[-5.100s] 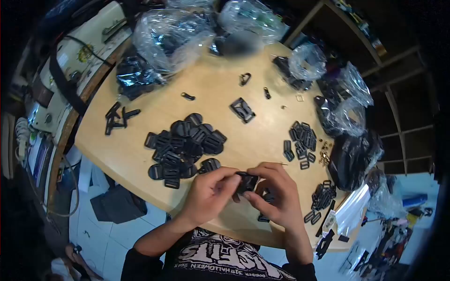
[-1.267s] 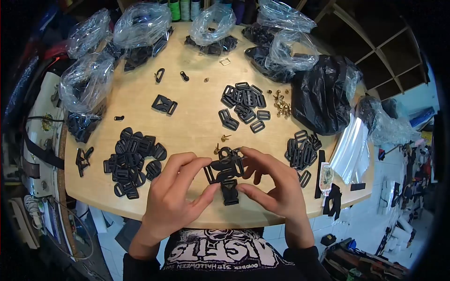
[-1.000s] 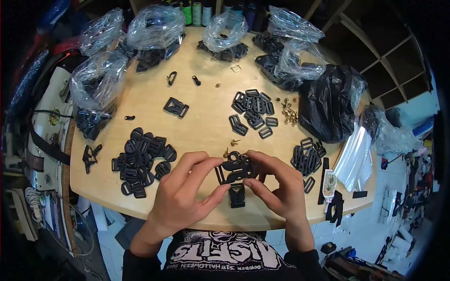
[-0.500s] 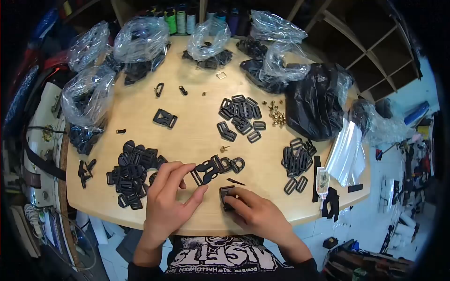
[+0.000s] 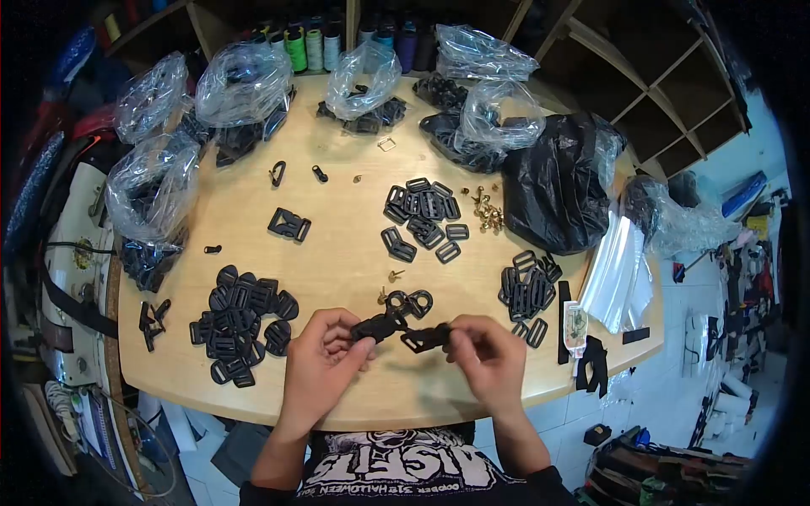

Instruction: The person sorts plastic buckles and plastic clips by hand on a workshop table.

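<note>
My left hand (image 5: 325, 361) is closed on a black plastic buckle half (image 5: 378, 326), gripped between thumb and fingers. A second black buckle half (image 5: 426, 338) is pinched in my right hand (image 5: 489, 358). The two pieces face each other with a small gap between them, above the table near its front edge. Just behind them lie black ring-like snap hooks (image 5: 411, 304), partly covered by the left piece. Brass-coloured rivets (image 5: 395, 276) rest close by. Farther back on the table is a joined black side-release buckle (image 5: 289, 225).
Piles of black plastic sliders (image 5: 240, 325) lie left, with more strap adjusters (image 5: 422, 207) at centre and loops (image 5: 527, 291) at right. Brass studs (image 5: 487, 211) sit beside a black bag (image 5: 561, 185). Clear plastic bags (image 5: 245, 84) line the back. Thread spools (image 5: 296, 49) stand behind.
My right hand has lifted a buckle half off the table and brought it up near the left piece. My left hand has turned its buckle half and closed more around it.
</note>
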Demonstrator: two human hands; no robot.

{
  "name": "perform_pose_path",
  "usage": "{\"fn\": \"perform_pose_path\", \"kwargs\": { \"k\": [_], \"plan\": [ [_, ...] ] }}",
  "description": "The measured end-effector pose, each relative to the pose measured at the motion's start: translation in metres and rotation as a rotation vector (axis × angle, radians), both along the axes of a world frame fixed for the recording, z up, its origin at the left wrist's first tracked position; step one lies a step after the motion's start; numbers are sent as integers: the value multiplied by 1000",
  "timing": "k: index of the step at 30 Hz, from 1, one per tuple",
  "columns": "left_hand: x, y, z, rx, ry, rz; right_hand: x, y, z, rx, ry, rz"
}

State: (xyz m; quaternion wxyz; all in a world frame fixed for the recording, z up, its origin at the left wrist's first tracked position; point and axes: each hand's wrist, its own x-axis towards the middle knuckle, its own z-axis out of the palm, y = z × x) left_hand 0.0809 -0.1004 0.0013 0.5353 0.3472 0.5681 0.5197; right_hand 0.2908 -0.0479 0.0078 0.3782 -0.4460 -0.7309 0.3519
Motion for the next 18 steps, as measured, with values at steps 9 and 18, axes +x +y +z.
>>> {"fn": "perform_pose_path", "kwargs": {
  "k": [9, 18],
  "plan": [
    [-15, 9, 4, 269, 336, -33, -16, 13, 6, -84, 481, -2],
    [-7, 32, 26, 85, -188, -59, -30, 9, 6, 417, 75, 255]
  ]
}}
